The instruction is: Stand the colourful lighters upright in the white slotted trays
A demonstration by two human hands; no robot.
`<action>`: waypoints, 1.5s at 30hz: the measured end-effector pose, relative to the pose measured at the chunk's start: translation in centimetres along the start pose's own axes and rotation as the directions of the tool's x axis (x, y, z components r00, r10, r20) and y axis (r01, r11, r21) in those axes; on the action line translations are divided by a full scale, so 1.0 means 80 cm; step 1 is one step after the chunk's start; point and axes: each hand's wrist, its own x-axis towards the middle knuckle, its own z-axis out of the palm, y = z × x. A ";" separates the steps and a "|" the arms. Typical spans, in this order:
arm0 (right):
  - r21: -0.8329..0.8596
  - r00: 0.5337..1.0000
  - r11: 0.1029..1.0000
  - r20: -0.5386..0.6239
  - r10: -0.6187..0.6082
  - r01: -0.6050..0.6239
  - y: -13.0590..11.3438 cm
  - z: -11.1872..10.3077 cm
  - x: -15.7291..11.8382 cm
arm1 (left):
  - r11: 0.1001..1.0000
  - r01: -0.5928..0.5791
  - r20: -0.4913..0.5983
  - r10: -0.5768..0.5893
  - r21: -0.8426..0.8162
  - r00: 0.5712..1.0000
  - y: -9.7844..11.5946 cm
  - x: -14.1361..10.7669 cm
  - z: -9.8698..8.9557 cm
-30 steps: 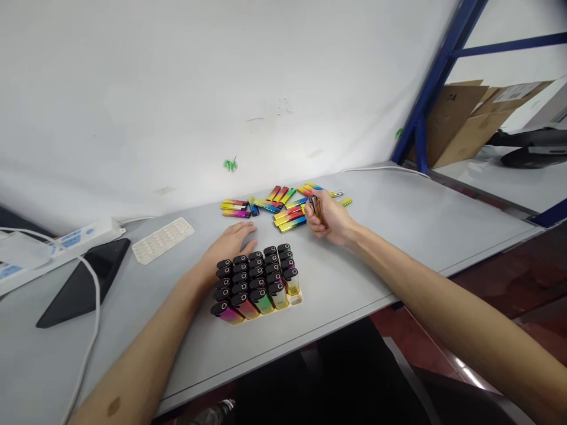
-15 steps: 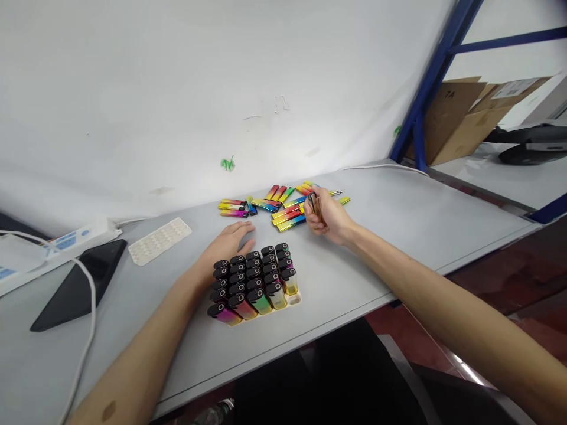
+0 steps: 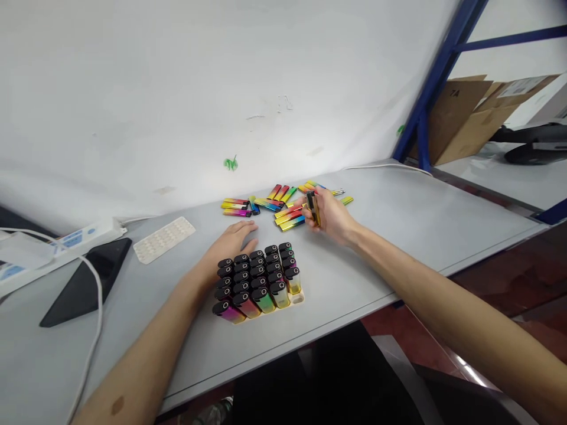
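Observation:
My right hand is closed around a lighter, held upright with its black top showing, just above the loose lighters at the back of the table. My left hand lies on the table with its fingers stretched out, holding nothing. Close beside it stands a cream tray with rows of upright black-topped lighters in bright colours. One hole shows at the tray's front right corner. More lighters lie flat beyond my left fingertips.
A second cream tray with holes lies at the left, next to a black tablet and a white power strip with a cable. Behind the table rises a white wall. Cardboard boxes stand beyond a blue frame at right.
My right fingers have loosened and turned a little, so more of the lighter shows. My left hand rests in the same place. The view has shifted slightly.

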 end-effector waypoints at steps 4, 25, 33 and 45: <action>-0.053 0.995 0.996 0.077 -0.062 0.066 0.004 0.001 -0.004 | 1.000 -0.011 -0.004 0.011 -0.006 1.000 0.001 0.000 -0.001; -0.399 0.935 0.846 0.173 -0.310 0.355 -0.025 0.008 -0.139 | 0.998 -0.045 -0.028 0.044 -0.039 0.999 0.008 -0.007 -0.006; -0.657 0.857 0.551 0.367 -0.363 0.515 0.006 0.024 -0.157 | 0.999 -0.009 -0.001 0.009 -0.039 1.000 0.010 -0.006 -0.007; -0.782 0.795 0.205 0.514 -0.321 0.589 -0.001 0.023 -0.167 | 0.998 -0.035 -0.025 0.034 -0.045 0.999 0.005 -0.004 -0.002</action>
